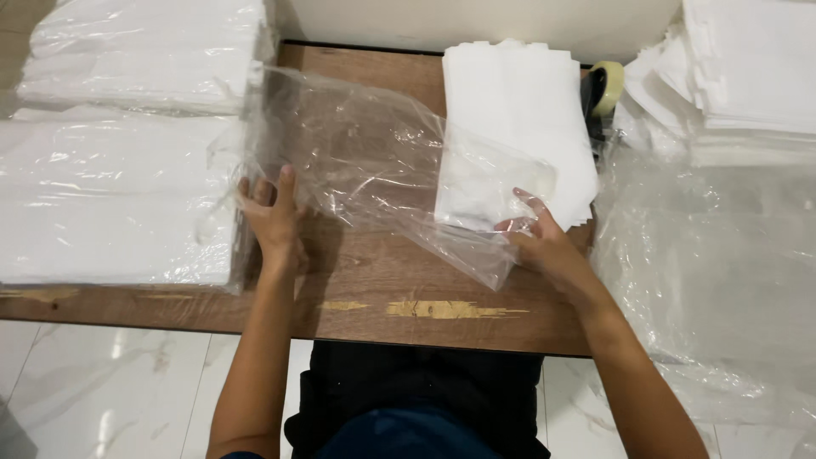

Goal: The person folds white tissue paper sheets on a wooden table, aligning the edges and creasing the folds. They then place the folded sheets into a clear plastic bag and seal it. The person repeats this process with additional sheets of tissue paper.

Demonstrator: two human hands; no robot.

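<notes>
At the far left, flat packs of white sheets already wrapped in clear plastic (110,204) lie side by side on the brown wooden table (365,289), with another wrapped pack (144,51) behind them. Just beside their right edge, the person's left hand (274,217) presses down on the left end of a large, crumpled, clear plastic bag (357,161); the fingers are spread and partly curled over the film, pinning it rather than closing round it, though whether a fold is pinched underneath cannot be told.

The bag stretches across the middle of the table, and its right end reaches over the near corner of a neat stack of white folded sheets (518,119). There the right hand (544,242) grasps the bag's mouth at that corner, with the fingers inside or under the film and the thumb against it, so the stack sits partly within the opening.

Behind the stack stands a roll of tape in a dark dispenser (605,89). Further right are loose piles of white sheets (739,76) and a heap of loose clear plastic film (714,255) hanging over the table's edge.

The film looks thin and slippery: a hard pull against the stack's corner could tear it, and a snagged edge could drag the top sheets out of line. If the left hand lets the far end slide, the bag may bunch up.
</notes>
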